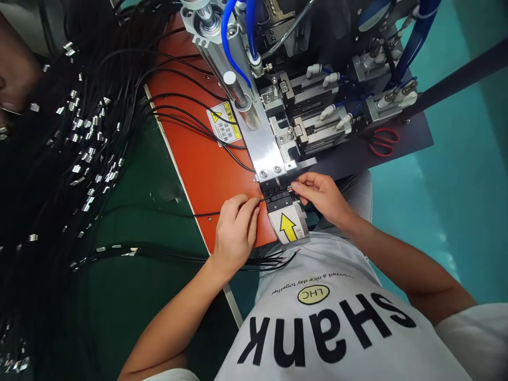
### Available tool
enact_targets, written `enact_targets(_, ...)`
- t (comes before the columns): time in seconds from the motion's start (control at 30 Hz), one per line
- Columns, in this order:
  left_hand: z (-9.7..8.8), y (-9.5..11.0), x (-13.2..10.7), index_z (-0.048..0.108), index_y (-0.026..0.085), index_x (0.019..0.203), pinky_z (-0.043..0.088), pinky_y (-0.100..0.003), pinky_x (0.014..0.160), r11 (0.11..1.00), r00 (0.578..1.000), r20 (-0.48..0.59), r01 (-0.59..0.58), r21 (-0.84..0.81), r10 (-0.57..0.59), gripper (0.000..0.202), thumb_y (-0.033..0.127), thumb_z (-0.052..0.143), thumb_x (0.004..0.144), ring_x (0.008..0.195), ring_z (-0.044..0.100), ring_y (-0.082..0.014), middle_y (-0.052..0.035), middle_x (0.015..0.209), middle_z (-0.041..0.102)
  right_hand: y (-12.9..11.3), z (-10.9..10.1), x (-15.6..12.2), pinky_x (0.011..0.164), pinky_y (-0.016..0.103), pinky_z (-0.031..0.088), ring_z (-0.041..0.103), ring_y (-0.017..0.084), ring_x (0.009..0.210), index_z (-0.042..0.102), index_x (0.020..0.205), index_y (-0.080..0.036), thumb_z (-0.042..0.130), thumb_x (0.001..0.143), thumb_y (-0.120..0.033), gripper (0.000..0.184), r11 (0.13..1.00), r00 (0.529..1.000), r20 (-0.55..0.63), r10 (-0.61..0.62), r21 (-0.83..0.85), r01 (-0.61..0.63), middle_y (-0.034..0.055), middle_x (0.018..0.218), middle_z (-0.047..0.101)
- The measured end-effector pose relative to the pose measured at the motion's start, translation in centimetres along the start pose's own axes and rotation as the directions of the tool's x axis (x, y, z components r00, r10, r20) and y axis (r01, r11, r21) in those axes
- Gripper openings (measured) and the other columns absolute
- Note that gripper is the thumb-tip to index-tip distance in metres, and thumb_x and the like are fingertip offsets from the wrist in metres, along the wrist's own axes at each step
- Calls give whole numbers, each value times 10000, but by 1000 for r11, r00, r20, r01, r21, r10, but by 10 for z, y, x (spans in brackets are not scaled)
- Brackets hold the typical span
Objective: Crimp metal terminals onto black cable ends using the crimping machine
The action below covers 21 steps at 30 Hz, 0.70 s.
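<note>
A thin black cable [206,214] runs from the left across the orange machine base to a black slotted fixture [273,191]. My left hand [236,230] is closed, pinching this cable just left of the fixture. On the other side my right hand [323,197] is closed with thumb and forefinger on the cable's end, where small coloured wires show. Just below the fixture is a pale block [288,226] with a yellow arrow. More black cables [190,121] curve over the base into the machine [265,135] above my hands.
A large heap of black cables [89,143] with silvery ends covers the green table [159,296]. A smaller cable bundle [166,255] passes below my left wrist. Red-handled scissors [384,143] lie right of the air cylinders [323,129]. Another person's arm [16,69] shows at far left.
</note>
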<state>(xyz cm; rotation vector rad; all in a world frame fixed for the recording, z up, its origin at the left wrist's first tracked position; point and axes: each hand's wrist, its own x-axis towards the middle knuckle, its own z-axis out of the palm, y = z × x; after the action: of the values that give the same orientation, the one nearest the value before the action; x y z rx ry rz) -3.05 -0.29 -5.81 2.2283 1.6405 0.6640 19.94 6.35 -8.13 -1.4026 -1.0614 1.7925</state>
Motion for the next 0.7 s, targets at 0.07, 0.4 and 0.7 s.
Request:
enact_targets(0.07, -2, -3, -11, 575, 200, 1316, 509, -411, 905, 998, 1000, -9, -10, 67, 10, 396, 147, 557, 925, 1045, 591, -251, -143, 1124, 634, 1, 3, 0, 525, 234, 396, 477, 64, 514, 625, 772, -176, 717, 832, -381, 232, 999, 999, 14, 31, 38, -32, -30, 666, 585)
enact_targets(0.4, -5, 0, -35, 373, 242, 1511, 484, -501, 1000, 975, 999, -8, -37, 217, 39, 552, 145, 423, 969, 1238, 543, -307, -184, 1304, 587, 1, 4, -7, 524, 231, 407, 500, 67, 505, 593, 787, -180, 703, 827, -468, 310, 999, 1000, -3, -24, -32, 24, -42, 677, 558)
enact_targets(0.7, -5, 4, -42, 425, 238, 1482, 497, -479, 1005, 969, 999, -37, 14, 248, -5, 545, 132, 447, 948, 1252, 534, -300, -174, 1326, 576, 30, -29, -43, 585, 239, 389, 526, 73, 578, 620, 978, -196, 674, 832, -543, 381, 996, 993, -100, 60, 73, -53, -15, 860, 647)
